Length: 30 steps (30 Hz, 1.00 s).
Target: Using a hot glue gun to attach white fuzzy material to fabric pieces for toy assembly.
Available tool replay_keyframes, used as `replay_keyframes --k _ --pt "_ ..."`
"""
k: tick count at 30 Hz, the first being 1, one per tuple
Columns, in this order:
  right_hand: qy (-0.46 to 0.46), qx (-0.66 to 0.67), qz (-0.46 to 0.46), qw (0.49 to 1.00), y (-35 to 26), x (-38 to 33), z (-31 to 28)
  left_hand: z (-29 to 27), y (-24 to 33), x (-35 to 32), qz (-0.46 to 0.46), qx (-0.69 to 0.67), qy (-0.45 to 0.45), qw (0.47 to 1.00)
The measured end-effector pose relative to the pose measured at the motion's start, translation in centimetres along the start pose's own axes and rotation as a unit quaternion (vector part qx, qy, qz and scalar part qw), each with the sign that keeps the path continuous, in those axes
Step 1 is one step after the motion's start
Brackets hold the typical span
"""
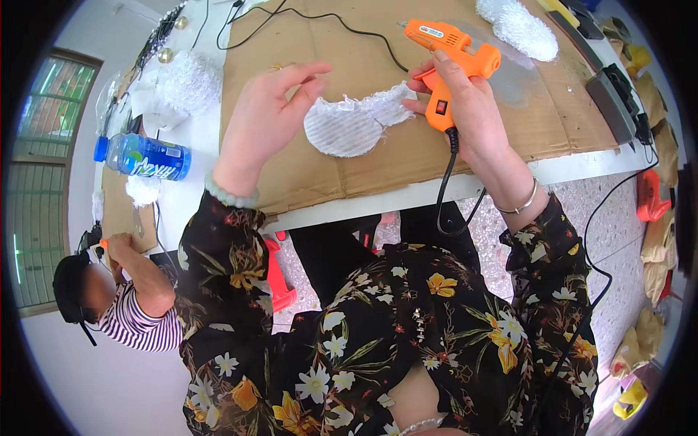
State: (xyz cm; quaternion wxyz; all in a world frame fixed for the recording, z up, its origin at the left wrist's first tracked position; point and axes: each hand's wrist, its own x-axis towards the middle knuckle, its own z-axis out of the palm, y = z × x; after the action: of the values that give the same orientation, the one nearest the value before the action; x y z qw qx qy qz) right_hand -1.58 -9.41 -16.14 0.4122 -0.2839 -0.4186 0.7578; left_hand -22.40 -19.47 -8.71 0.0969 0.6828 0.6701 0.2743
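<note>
My right hand (469, 98) is wrapped round the handle of an orange hot glue gun (458, 51), whose nozzle points to the far left. A white, fuzzy-edged fabric piece (345, 131) with a ribbed face and a rounded left end lies beneath my hands. Its right end meets the lower fingers of my right hand; whether they pinch it I cannot tell. Just left of the piece, my left hand (273, 109) is raised with index finger and thumb stretched out and a gap between them. Nothing shows between those fingers.
Cardboard (291, 174) covers the white table. A blue-capped bottle (149, 156) and fluffy white material (189, 83) are at left; white fluffy pieces (520, 29) lie far right. A dark box (611, 105) sits at the right edge. Black cords cross the area. Another person (138, 298) works at left.
</note>
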Motion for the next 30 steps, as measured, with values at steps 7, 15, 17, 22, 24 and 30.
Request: replay_keyframes --k 7,15,17,22,24,30 --pt "0.0 0.009 -0.003 1.0 -1.1 -1.1 -2.1 1.9 -1.7 1.0 -0.104 0.11 -0.073 0.986" --pt "0.002 -0.01 0.006 1.0 0.0 -0.5 0.3 1.9 -3.0 2.2 -0.106 0.098 -0.185 0.972" --pt "0.007 -0.01 0.01 1.0 0.3 -0.3 0.7 2.1 -3.7 2.2 -0.096 0.093 -0.187 0.973" --pt "-0.003 -0.035 0.01 0.999 0.3 0.0 1.4 2.1 -4.1 1.8 -0.109 0.086 -0.197 0.97" --pt "-0.009 -0.033 0.011 0.999 0.2 -0.1 1.2 2.3 -4.4 1.5 -0.131 0.065 -0.207 0.967" --pt "-0.013 -0.039 0.005 0.999 -0.3 -1.2 0.8 2.6 -3.9 -0.1 -0.166 0.104 -0.215 0.957"
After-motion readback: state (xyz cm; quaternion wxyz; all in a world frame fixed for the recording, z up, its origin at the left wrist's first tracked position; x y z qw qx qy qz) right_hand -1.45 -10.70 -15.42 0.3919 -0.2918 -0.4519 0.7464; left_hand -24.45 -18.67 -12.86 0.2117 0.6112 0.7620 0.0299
